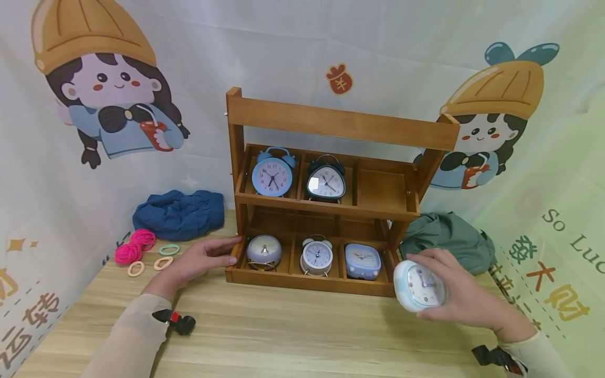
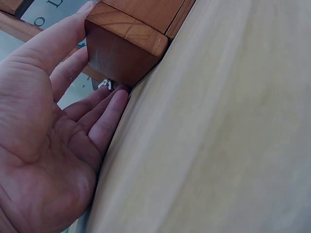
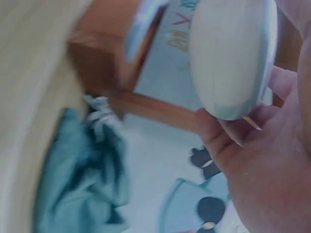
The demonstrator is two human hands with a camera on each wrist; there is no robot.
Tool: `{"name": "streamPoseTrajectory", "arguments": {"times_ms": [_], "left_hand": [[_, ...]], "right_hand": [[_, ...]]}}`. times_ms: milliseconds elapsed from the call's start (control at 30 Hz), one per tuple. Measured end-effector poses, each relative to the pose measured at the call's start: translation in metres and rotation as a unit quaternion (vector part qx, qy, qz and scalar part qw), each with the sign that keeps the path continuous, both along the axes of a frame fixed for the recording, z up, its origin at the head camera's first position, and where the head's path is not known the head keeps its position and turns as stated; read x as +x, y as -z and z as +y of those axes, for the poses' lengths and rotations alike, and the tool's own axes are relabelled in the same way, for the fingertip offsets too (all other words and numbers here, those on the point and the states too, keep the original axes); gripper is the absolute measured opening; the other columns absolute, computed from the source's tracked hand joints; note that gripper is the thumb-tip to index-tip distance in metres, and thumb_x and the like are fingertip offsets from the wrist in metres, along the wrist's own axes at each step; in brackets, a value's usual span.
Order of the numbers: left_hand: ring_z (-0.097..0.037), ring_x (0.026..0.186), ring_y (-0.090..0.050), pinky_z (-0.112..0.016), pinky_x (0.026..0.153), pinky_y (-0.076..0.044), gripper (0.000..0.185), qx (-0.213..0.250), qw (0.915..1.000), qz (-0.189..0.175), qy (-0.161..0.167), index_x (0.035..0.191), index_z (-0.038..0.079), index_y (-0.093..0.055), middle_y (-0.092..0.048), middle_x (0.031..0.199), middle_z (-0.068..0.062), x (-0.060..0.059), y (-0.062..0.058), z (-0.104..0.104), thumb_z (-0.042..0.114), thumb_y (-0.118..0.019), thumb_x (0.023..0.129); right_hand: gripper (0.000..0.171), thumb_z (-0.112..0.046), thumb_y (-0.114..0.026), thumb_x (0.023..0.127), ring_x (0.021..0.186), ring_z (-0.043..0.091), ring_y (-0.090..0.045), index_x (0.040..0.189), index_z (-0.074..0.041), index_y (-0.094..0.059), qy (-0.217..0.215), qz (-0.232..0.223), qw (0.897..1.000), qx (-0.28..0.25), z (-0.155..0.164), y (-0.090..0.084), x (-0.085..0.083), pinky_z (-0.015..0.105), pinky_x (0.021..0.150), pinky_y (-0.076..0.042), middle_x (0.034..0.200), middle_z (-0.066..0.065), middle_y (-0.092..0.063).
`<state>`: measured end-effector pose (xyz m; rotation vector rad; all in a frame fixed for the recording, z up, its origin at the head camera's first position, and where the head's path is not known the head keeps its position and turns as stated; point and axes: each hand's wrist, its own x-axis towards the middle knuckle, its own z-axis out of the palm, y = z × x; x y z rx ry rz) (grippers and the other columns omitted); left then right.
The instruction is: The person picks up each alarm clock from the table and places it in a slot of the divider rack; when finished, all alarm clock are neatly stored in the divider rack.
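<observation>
My right hand [image 1: 456, 291] grips a white and pale blue alarm clock [image 1: 419, 286] in the air, in front of the shelf's right end. Its dial faces the head camera; in the right wrist view the clock's pale side [image 3: 232, 53] shows. Beside the two-tier wooden shelf [image 1: 326, 283], my left hand [image 1: 200, 262] touches the lower left corner with thumb and nearly straight fingers. A blue twin-bell clock [image 1: 272, 177] and a dark rounded-triangle clock [image 1: 326, 182] occupy the upper tier's left and middle compartments. Below stand a round clock [image 1: 264, 252], a white twin-bell clock [image 1: 316, 256] and a blue square clock [image 1: 363, 261].
The upper right compartment [image 1: 384, 185] shows bare wood. At the left lie a dark blue cloth [image 1: 179, 214], pink yarn [image 1: 134, 247] and several rings [image 1: 163, 263]. A green cloth bag [image 1: 446, 239] lies behind my right hand. Printed fabric [image 1: 293, 47] hangs around the table [image 1: 283, 331].
</observation>
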<state>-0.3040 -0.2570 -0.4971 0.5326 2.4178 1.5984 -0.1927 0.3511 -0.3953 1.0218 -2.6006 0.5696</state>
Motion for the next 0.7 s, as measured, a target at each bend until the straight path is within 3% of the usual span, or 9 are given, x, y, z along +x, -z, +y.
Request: {"name": "streamPoseTrajectory", "arguments": {"times_ms": [133, 333, 500, 700], "left_hand": [[-0.043, 0.160, -0.040, -0.060, 0.125, -0.039, 0.067, 0.001, 1.0000, -0.001, -0.001, 0.166, 0.015, -0.056, -0.046, 0.173, -0.015, 0.001, 0.000, 0.000, 0.032, -0.081, 0.105], [-0.044, 0.160, -0.041, -0.060, 0.126, -0.038, 0.068, 0.004, 1.0000, -0.004, -0.002, 0.165, 0.014, -0.056, -0.046, 0.173, -0.016, 0.000, 0.000, 0.000, 0.031, -0.081, 0.105], [-0.044, 0.160, -0.041, -0.060, 0.126, -0.038, 0.068, 0.008, 1.0000, -0.003, 0.000, 0.165, 0.013, -0.056, -0.046, 0.172, -0.016, 0.000, 0.000, 0.000, 0.031, -0.081, 0.105], [-0.043, 0.160, -0.041, -0.060, 0.126, -0.039, 0.067, 0.006, 1.0000, -0.003, -0.002, 0.165, 0.013, -0.056, -0.047, 0.172, -0.016, 0.000, 0.000, 0.000, 0.030, -0.081, 0.105]], "right_hand": [[0.114, -0.026, -0.113, 0.059, 0.130, 0.020, -0.045, 0.159, -0.010, -0.059, 0.004, 0.055, 0.998, -0.008, -0.013, -0.024, -0.018, 0.041, 0.089, -0.056, 0.149, 0.010, -0.055], [0.114, -0.021, -0.112, 0.063, 0.131, 0.032, -0.045, 0.160, -0.003, -0.055, 0.033, 0.090, 0.994, -0.047, -0.033, -0.055, -0.046, 0.050, 0.090, -0.054, 0.150, 0.020, -0.051], [0.111, -0.018, -0.108, 0.067, 0.136, 0.044, -0.040, 0.161, -0.001, -0.052, 0.049, 0.099, 0.991, -0.080, -0.051, -0.074, -0.069, 0.058, 0.095, -0.048, 0.150, 0.026, -0.047], [0.110, -0.027, -0.107, 0.069, 0.134, 0.047, -0.041, 0.160, 0.000, -0.051, 0.071, 0.135, 0.986, -0.067, -0.065, -0.089, -0.092, 0.062, 0.098, -0.045, 0.147, 0.029, -0.048]]}}
